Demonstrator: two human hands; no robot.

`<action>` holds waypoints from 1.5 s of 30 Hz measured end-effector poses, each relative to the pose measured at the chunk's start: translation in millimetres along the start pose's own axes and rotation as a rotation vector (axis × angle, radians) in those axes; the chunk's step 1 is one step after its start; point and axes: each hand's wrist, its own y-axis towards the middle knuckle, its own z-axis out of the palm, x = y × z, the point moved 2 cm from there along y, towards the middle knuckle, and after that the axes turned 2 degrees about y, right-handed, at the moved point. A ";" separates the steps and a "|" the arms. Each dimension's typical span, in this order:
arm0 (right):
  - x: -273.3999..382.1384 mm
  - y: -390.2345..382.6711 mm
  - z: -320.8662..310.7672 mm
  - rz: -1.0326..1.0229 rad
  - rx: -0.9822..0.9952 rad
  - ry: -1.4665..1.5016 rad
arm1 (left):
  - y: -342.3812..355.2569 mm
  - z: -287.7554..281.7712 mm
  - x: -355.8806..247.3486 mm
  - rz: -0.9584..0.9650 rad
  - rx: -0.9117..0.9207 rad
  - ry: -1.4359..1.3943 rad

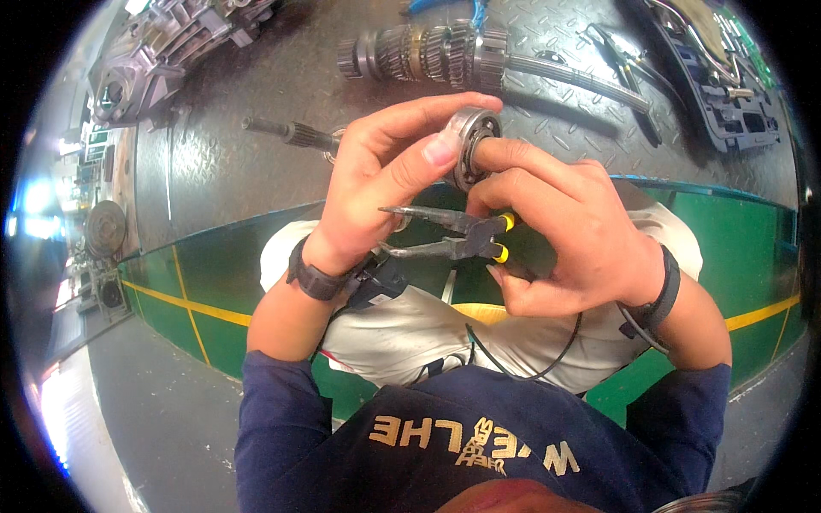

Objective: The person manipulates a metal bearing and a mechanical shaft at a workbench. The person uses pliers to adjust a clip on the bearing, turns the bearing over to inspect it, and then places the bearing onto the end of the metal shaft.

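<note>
A steel ball bearing is pinched upright between the thumb and fingers of my left hand. My right hand is closed round a pair of long-nosed pliers with yellow-tipped handles; their jaws are spread and point left, just under the bearing. The index finger of that hand reaches up and touches the bearing's face. Most of the plier handles is hidden in the right palm. Behind my left hand a short splined shaft lies on the bench.
A gear shaft with several gears lies across the metal tread-plate bench. At the far left sits a metal casing. On the right are other pliers and an opened socket set case. Something blue shows at the back.
</note>
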 end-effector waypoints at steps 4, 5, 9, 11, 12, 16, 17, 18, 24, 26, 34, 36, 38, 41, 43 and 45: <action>-3.5 -1.4 4.5 -0.001 0.041 -0.059 | -1.5 1.2 -3.5 -0.122 0.027 -0.116; -3.2 -1.7 5.2 0.010 0.054 -0.078 | -1.2 0.4 -3.9 -0.137 0.056 -0.128; 3.7 -1.3 4.8 0.022 0.090 -0.030 | 1.6 -1.0 -5.8 -0.077 0.048 0.033; 6.3 -0.5 6.7 0.047 0.226 -0.110 | 2.1 -0.6 -7.4 -0.067 0.054 0.122; 6.0 -0.5 7.0 0.050 0.225 -0.110 | 2.0 -0.5 -7.2 -0.069 0.056 0.121; 1.6 -4.2 10.6 0.073 0.193 0.057 | 3.3 -1.8 -1.2 -0.062 0.066 0.103; 0.5 -5.3 10.5 0.107 0.162 0.190 | 4.1 -1.8 0.6 -0.033 0.080 0.111; 0.6 -5.0 10.4 0.107 0.161 0.191 | 3.5 -1.9 1.3 -0.034 0.080 0.112; 0.0 -3.0 1.5 0.241 0.091 0.711 | 2.1 -2.1 4.3 0.171 0.008 0.175; 3.7 -2.4 -2.7 0.360 0.018 0.931 | 1.5 1.8 1.5 0.212 0.009 0.195; 4.2 -3.0 -4.4 0.020 0.121 0.340 | 3.0 3.2 -7.4 0.144 0.079 0.076; 4.7 -4.3 -1.3 0.022 0.141 0.255 | 3.2 2.6 -3.4 0.051 0.075 0.184; 4.3 -4.9 1.2 0.006 0.238 0.017 | 1.8 4.4 -3.0 -0.014 0.080 0.071; 3.3 -3.5 4.3 -0.024 0.225 -0.045 | 0.0 4.9 -2.5 -0.083 0.076 -0.029; 4.7 -2.6 2.2 -0.018 0.239 -0.081 | 0.6 2.2 -1.4 -0.263 0.078 -0.130; 4.8 -2.3 2.0 -0.012 0.251 -0.116 | 1.4 0.3 0.2 -0.283 0.092 -0.107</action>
